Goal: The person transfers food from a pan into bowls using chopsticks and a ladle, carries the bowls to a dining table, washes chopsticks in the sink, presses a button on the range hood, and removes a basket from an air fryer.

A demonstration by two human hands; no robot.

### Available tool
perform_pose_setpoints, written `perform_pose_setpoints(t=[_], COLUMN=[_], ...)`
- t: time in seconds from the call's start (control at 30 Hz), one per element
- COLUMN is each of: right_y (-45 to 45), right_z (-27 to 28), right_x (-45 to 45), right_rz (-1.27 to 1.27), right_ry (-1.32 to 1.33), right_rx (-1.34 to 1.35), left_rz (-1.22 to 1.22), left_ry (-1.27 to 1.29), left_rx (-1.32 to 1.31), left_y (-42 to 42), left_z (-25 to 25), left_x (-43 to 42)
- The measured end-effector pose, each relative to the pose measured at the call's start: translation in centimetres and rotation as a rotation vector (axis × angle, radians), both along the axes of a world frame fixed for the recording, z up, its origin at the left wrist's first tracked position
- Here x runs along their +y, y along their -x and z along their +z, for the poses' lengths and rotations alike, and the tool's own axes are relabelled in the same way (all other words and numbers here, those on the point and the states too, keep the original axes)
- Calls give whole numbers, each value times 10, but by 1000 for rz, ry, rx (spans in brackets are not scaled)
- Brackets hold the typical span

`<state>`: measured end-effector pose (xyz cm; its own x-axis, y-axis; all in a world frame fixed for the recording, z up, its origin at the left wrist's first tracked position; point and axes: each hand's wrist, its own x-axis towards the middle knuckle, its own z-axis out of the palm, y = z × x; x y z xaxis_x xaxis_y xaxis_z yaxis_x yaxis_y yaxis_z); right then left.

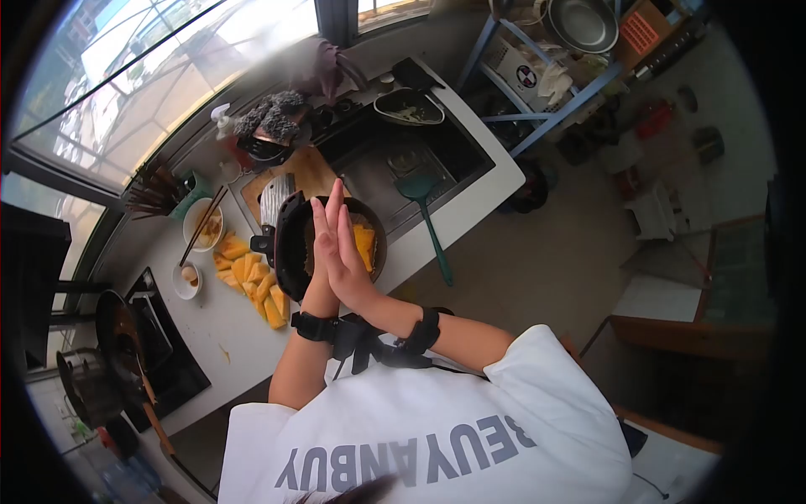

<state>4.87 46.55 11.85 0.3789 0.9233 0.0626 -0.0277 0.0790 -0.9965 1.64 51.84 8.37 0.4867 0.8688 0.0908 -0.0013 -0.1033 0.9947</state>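
Note:
My left hand (321,244) and my right hand (347,262) are pressed palm to palm, fingers stretched out, with no object visible between them. Both are above a dark round pan (292,252), partly hiding it. A yellow-orange piece (364,245) lies in the pan, just right of my right hand. Several yellow pieces (252,277) sit on the counter left of the pan. Beyond them stand a white bowl (215,228) with chopsticks across it and a smaller bowl (186,280) holding something roundish. Black straps circle both wrists.
A green spatula (426,217) overhangs the front edge of the white counter (491,160). Behind the pan are a wooden board (314,172) and a sink (369,181). A stove (172,361) with a wok (119,332) is at left; a blue rack (537,133) stands at back right.

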Motion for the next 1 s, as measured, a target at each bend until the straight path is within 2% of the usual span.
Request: perform_pose_setpoints(t=[0.03, 0.1, 0.13, 0.2, 0.23, 0.27, 0.3, 0.33, 0.37, 0.43, 0.47, 0.57, 0.63, 0.7, 0.73, 0.8, 0.83, 0.9, 0.93, 1.0], right_y=[-5, -30, -47, -84, -113, -136, -158, -176, -190, -215, -227, -259, -284, -311, -328, -355, -366, -388, -397, -412], right_z=[2, 2, 2, 16, -22, -24, -24, -31, -28, -27, -28, -33, -29, -11, -3, 9, 12, 15, 16, 13], right_x=[-7, -17, -23, -37, -44, -58, -79, -101, -124, -173, -200, -282, -329, -377, -400, -442, -461, -496, -513, -544], right_rz=[-23, -87, -166, -404, -468, -546, -617, -687, -732, -742, -704, -717, -791, -826, -847, -942, -970, -1169, -1227, -1196], right_ry=[-43, -1, 72, 131, -12, -17, -21, 8, 58, 36, 87, 183, 214, 367, 368, 345, 362, 214, 245, 522], right_rx=[-77, -50, 92, 403, 467, 337, 206, 39, -187, -129, -119, -149, -202, -559, -553, -746, -732, -600, -581, -481], left_rz=[-142, -66, -132, -303, -377, -420, -528, -630, -667, -963, -949, -706, -758, -774, -804, -839, -848, -998, -1063, -1136], left_ry=[314, 1013, 1032, 826, 717, 729, 857, 986, 991, 677, 742, 742, 721, 606, 584, 534, 521, 556, 511, 481], left_rx=[-284, -550, -527, -335, -248, -233, -360, -483, -461, -107, 16, 48, 9, 2, 11, 39, 54, 26, -5, 3], left_y=[-6, -15, -44, -35, -59, -66, -75, -84, -93, -106, -113, -164, -206, -253, -277, -326, -350, -398, -418, -461], left_z=[8, -133, -88, -2, 50, 61, 70, 73, 72, 62, 37, 49, 50, 58, 56, 64, 65, 68, 71, 76], left_x=[-4, 11, 4, -103, -104, -115, -124, -133, -135, -125, -120, -137, -153, -177, -188, -217, -234, -260, -275, -302])
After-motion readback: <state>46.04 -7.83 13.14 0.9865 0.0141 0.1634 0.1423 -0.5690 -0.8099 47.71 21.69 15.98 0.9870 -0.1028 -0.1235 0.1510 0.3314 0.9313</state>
